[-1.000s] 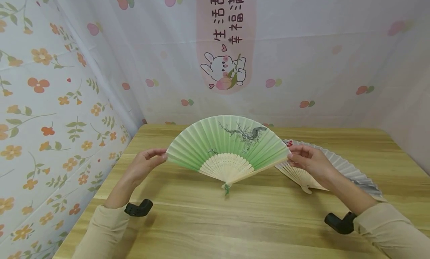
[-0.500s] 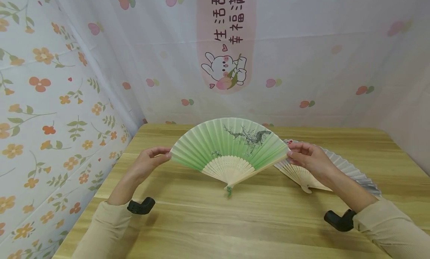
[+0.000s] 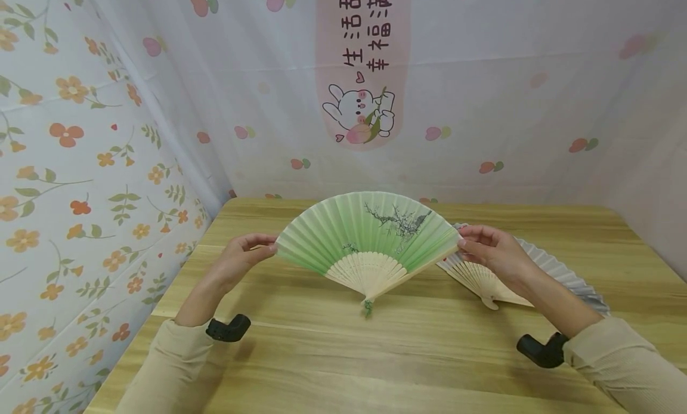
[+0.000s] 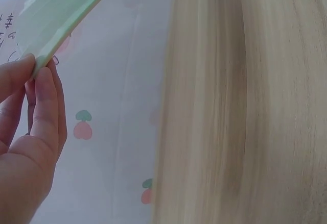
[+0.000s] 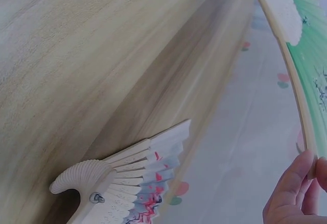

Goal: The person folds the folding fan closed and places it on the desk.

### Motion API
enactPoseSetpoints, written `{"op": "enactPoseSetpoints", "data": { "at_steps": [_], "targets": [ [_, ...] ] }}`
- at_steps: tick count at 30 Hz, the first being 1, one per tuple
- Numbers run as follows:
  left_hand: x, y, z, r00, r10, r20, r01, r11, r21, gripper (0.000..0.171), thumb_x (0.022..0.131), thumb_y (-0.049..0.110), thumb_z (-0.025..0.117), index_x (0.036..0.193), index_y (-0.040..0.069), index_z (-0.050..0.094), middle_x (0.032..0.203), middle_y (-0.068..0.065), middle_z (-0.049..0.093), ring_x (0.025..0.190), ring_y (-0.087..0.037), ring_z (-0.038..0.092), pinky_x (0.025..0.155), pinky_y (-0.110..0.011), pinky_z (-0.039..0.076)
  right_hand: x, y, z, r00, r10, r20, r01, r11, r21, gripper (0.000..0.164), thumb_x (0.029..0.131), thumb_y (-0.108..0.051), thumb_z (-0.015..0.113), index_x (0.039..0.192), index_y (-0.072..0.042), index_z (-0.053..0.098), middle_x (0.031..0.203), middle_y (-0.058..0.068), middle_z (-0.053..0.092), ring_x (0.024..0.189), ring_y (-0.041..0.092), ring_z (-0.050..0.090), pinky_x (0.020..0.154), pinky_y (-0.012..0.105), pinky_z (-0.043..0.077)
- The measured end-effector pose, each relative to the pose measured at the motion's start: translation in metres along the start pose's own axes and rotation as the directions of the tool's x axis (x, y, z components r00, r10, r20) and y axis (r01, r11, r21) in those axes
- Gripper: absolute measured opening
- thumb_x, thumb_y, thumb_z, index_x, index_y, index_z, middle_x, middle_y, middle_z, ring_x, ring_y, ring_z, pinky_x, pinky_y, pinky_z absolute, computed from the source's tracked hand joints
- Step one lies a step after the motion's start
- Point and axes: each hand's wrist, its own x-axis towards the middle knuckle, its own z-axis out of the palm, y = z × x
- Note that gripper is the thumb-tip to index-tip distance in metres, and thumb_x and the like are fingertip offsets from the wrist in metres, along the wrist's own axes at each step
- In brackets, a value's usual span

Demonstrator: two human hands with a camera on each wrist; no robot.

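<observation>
- Head view: the green fan (image 3: 322, 235) is spread wide in front of the person, centred over the wooden table (image 3: 343, 366), its pivot end and green tassel (image 3: 367, 308) toward the wearer. A dark branch is printed on its pleats.
- Head view: the left hand (image 3: 236, 265) pinches the fan's left corner; the right hand (image 3: 496, 256) grips its right corner. Whether the pivot end touches the table cannot be told from this angle.
- Head view: a pale fan (image 3: 560, 277) lies spread on the table at the right, partly hidden by the right hand and forearm. A curtain (image 3: 241, 74) printed with fruit and a rabbit hangs behind the table.
- Left wrist view: thumb and fingertips close on the green fan's pale corner, with the curtain behind.
- Right wrist view: thumb and fingers hold the upper end of the green fan's outer stick. The pale fan sits apart from it, showing red and blue print and a metal pivot (image 5: 96, 198).
</observation>
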Motion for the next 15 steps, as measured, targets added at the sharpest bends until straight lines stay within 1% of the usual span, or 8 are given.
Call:
{"op": "enactPoseSetpoints", "data": {
  "at_steps": [4, 8, 15],
  "targets": [
    [0.0012, 0.0015, 0.0025, 1.0, 0.015, 0.005, -0.015, 1.0, 0.003, 0.041, 0.085, 0.022, 0.06, 0.114, -0.006, 0.053, 0.101, -0.002, 0.059, 0.101, -0.016, 0.05, 0.095, -0.042, 0.032, 0.0006, -0.0009, 0.0008, 1.0, 0.005, 0.004, -0.005, 1.0, -0.005, 0.034, 0.087, -0.022, 0.058, 0.112, -0.002, 0.047, 0.096, 0.001, 0.052, 0.088, 0.015, 0.058, 0.08, 0.027, 0.047],
    [0.0023, 0.0023, 0.0045, 1.0, 0.025, 0.002, -0.025, 1.0, 0.001, 0.038, 0.085, 0.021, 0.06, 0.112, -0.006, 0.053, 0.099, -0.002, 0.059, 0.102, -0.015, 0.05, 0.095, -0.041, 0.032, 0.0013, -0.0011, 0.0008, 1.0, 0.001, 0.002, -0.001, 1.0, -0.013, 0.034, 0.086, -0.022, 0.058, 0.111, -0.002, 0.047, 0.096, 0.001, 0.053, 0.087, 0.015, 0.058, 0.079, 0.026, 0.048],
    [0.0034, 0.0017, 0.0073, 1.0, 0.02, 0.003, -0.02, 1.0, -0.021, 0.04, 0.086, 0.02, 0.059, 0.117, -0.005, 0.05, 0.101, 0.0, 0.055, 0.101, -0.013, 0.05, 0.093, -0.037, 0.035, 0.0017, -0.0016, 0.0011, 1.0, -0.004, 0.004, 0.004, 1.0, -0.015, 0.034, 0.087, -0.022, 0.058, 0.112, -0.002, 0.047, 0.094, 0.001, 0.053, 0.086, 0.014, 0.058, 0.079, 0.026, 0.048]
  ]
}}
